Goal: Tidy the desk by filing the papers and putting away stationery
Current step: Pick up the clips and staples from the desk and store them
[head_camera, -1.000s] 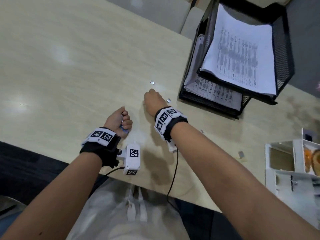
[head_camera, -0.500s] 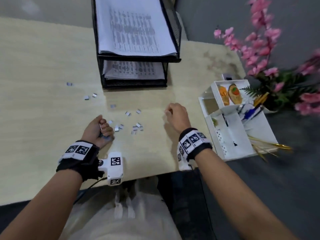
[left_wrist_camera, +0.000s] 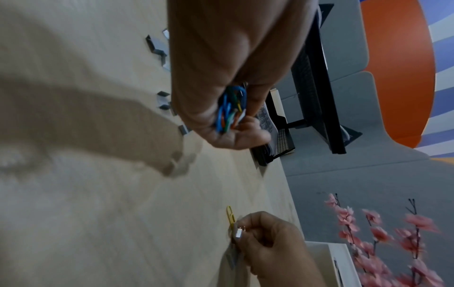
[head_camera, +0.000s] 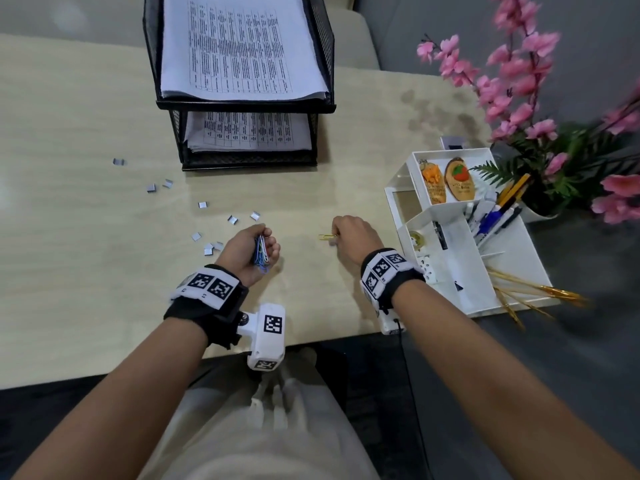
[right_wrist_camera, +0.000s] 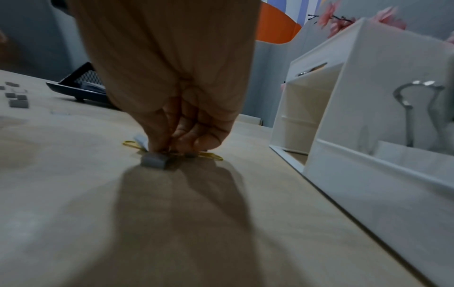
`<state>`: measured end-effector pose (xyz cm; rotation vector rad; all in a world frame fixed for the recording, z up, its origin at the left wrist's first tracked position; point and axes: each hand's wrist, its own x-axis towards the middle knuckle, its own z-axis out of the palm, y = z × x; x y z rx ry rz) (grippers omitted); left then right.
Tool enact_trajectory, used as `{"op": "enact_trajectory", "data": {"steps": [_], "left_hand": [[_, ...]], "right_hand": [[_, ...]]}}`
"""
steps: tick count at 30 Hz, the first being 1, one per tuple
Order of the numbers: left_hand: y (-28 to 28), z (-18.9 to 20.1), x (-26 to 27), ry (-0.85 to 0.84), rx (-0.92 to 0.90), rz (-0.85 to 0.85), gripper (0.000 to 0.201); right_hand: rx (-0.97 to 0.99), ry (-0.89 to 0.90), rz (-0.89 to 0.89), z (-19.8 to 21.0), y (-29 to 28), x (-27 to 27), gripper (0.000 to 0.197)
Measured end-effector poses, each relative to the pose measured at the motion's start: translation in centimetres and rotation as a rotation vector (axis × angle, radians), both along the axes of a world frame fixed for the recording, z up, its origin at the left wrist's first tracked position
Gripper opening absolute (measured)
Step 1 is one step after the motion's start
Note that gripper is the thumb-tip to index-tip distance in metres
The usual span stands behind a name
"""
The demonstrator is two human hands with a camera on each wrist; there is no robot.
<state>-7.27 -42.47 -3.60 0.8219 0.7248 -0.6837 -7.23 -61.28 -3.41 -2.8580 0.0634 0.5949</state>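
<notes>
My left hand (head_camera: pixel 247 249) rests near the desk's front edge and grips a bunch of coloured paper clips (head_camera: pixel 261 251), seen close up in the left wrist view as blue, green and orange paper clips (left_wrist_camera: pixel 230 108). To its right, my right hand (head_camera: pixel 349 233) pinches a yellow paper clip (head_camera: pixel 326 236) that lies on the desk (head_camera: pixel 86 289). The right wrist view shows the fingertips (right_wrist_camera: pixel 157 147) pressed down on that yellow clip (right_wrist_camera: pixel 211 155), with a small grey staple strip (right_wrist_camera: pixel 154 159) just in front of them. Another staple piece (left_wrist_camera: pixel 237 233) sits at the same fingers.
Several grey staple strips (head_camera: pixel 202 205) lie scattered left of my hands. A black two-tier mesh tray (head_camera: pixel 242 106) holding printed papers (head_camera: pixel 239 46) stands at the back. At the right edge stands a white desk organiser (head_camera: pixel 460 258) with pens, next to pink flowers (head_camera: pixel 519 81).
The view has swung right, bringing the organiser and flowers into sight. My right hand moved right, away from the staples, and now pinches the yellow clip. My left hand turned, showing its clips.
</notes>
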Motion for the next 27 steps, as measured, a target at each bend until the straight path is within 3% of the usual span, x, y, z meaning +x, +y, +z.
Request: {"op": "enact_trajectory", "data": {"steps": [5,9,12,16,21,24,27], "left_hand": [[-1.0,-0.9,-0.4,0.016,0.020,0.012,0.037],[-2.5,-1.1,-0.3,0.020,0.040,0.012,0.037],[-3.6,-1.2,-0.2,0.022,0.052,0.024,0.033],[-4.9,-1.3,-0.1,0.021,-0.010,0.039,0.032],[-6.4,-1.1,-0.4,0.021,-0.158,-0.017,0.048],[-6.5,-1.7,-0.1,0.094,-0.087,-0.043,0.041],[-6.4,-1.9,0.1,0.102,-0.043,-0.086,0.041]], "right_hand": [[-0.038,0.059,0.072,0.2,-0.1,0.7,0.017],[0.017,0.111,0.014,0.7,0.1,0.7,0.018],[0.149,0.034,-0.115,1.5,0.0,0.4,0.007],[0.496,-0.121,-0.333,2.7,1.7,-1.0,0.016],[0.729,-0.120,-0.365,3.1,3.7,-2.5,0.004],[0.688,-0.237,-0.529,2.5,0.9,-1.6,0.010],[0.506,-0.240,-0.593,1.0,-2.5,-0.4,0.023]]}}
